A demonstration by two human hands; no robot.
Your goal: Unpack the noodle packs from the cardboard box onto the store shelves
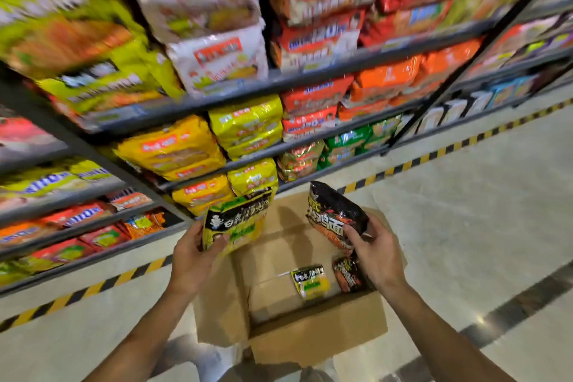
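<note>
Your left hand (192, 254) grips the green pack (235, 223), right hand (376, 253) the black pack (336, 215); shelve each with matching packs.

Cardboard box (310, 338) mouth open above; shelves (235, 96) packed tight with noodle packs (245, 124); floor (465, 195) right open.

Dim overhead light; shelves (310, 71) motion-blurred (edges bowed); floor (465, 195) glare.

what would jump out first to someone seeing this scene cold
Two raised noodle packs: a yellow-green pack in the left hand and a black-and-red pack in the right hand. Below them sits an open cardboard box with two packs left, and behind, shelves crammed with bright packets.
</note>
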